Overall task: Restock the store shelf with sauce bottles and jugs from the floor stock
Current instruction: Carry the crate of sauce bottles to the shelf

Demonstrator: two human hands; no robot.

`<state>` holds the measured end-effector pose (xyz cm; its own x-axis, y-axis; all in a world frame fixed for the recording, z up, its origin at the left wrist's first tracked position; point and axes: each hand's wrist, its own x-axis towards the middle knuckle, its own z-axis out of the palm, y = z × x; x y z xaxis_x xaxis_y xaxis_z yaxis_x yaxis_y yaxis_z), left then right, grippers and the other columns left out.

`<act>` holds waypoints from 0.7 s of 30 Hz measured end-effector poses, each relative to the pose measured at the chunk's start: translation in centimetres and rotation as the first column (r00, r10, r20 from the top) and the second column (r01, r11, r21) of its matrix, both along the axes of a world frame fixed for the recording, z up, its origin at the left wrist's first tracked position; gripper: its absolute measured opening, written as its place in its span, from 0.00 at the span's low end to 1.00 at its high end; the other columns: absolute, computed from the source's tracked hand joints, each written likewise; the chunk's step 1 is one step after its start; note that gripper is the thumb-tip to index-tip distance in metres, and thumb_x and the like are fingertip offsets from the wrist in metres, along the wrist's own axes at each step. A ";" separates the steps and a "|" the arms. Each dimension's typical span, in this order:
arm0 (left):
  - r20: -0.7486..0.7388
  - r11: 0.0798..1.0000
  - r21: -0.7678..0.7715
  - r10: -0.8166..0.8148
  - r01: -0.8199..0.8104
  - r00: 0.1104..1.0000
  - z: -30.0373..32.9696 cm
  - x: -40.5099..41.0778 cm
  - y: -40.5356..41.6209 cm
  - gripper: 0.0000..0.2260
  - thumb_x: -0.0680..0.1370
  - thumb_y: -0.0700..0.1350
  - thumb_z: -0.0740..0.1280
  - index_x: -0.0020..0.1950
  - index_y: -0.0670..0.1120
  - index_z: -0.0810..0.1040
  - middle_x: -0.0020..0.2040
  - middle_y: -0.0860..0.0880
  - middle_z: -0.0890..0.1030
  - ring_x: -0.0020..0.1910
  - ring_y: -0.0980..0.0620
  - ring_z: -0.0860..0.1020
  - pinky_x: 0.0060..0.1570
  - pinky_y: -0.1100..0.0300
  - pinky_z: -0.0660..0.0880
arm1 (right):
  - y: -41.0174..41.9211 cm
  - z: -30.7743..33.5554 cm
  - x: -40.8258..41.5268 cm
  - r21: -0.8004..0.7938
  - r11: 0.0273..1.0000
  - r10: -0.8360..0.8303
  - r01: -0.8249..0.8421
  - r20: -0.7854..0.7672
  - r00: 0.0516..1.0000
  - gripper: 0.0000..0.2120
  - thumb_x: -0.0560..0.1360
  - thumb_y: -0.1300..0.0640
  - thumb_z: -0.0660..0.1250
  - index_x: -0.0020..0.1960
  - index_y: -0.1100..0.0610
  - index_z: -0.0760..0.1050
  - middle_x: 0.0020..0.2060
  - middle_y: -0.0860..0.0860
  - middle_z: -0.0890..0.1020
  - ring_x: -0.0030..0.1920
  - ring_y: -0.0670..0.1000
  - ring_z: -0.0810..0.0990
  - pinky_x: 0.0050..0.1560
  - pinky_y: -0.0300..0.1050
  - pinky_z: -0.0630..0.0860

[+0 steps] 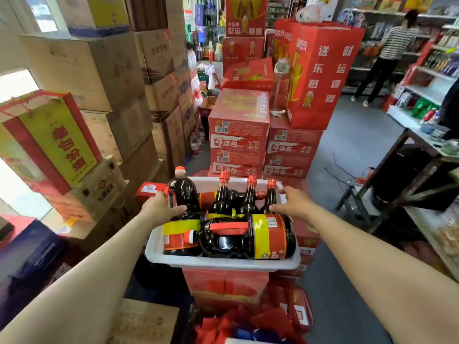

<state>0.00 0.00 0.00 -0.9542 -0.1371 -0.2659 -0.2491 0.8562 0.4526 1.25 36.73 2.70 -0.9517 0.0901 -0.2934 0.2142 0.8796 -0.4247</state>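
Stacked cartons fill this shop aisle: brown cardboard boxes (82, 70) tower along the left of the frame, and red cartons (238, 130) marked with a white "4" panel stand in piles at the centre. On top of them, toward the upper right, sits a tall red gift bag (320, 75) with a clear bottle (280, 85) just beside it. A grey floor (352, 150) runs back to store shelves (427, 78) on the right edge, where a person in a striped top (395, 43) stands facing the racks.

At lower centre a white plastic bin (223, 263) rests on a red carton. Inside it, a large dark sauce jug (250, 235) with a red handle and red-and-yellow label lies on its side along the near wall. A second jug (182, 192) stands upright in the bin's far left corner. Three slim sauce bottles (249, 194) with red caps stand upright in a row behind the lying jug, and another bottle lies flat among them.

The left hand (159, 207) is at the bin's left side, fingers curled round the upright jug, near its red handle. The right hand (294, 201) is at the bin's far right corner, its fingers bent over the rim beside the rightmost bottle; whether it truly grips the rim cannot be told.
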 end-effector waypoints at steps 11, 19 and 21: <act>0.210 0.964 0.230 0.086 -0.134 0.974 -5.0 -6.9 -2.2 0.34 0.65 0.65 0.77 0.57 0.39 0.79 0.50 0.42 0.83 0.50 0.43 0.81 0.54 0.51 0.78 | 1.3 -6.3 -5.1 -0.057 0.967 -0.236 0.250 0.180 0.955 0.49 0.67 0.40 0.79 0.78 0.57 0.61 0.73 0.57 0.70 0.71 0.59 0.72 0.70 0.56 0.71; 0.419 0.952 0.272 0.013 -0.139 0.908 -5.6 -8.6 -4.3 0.59 0.40 0.77 0.74 0.62 0.42 0.76 0.59 0.44 0.80 0.57 0.41 0.78 0.60 0.43 0.76 | 1.0 -7.9 -6.3 -0.054 0.921 -0.359 0.385 0.262 0.896 0.43 0.67 0.41 0.79 0.73 0.58 0.67 0.67 0.58 0.76 0.63 0.59 0.77 0.64 0.51 0.75; 0.455 0.945 0.284 0.018 -0.165 0.890 -5.1 -8.4 -4.0 0.61 0.42 0.76 0.75 0.68 0.43 0.72 0.63 0.44 0.77 0.60 0.40 0.76 0.60 0.42 0.75 | 1.1 -8.2 -6.5 -0.042 0.916 -0.376 0.399 0.259 0.890 0.46 0.66 0.40 0.79 0.75 0.59 0.65 0.69 0.58 0.74 0.65 0.59 0.76 0.65 0.51 0.75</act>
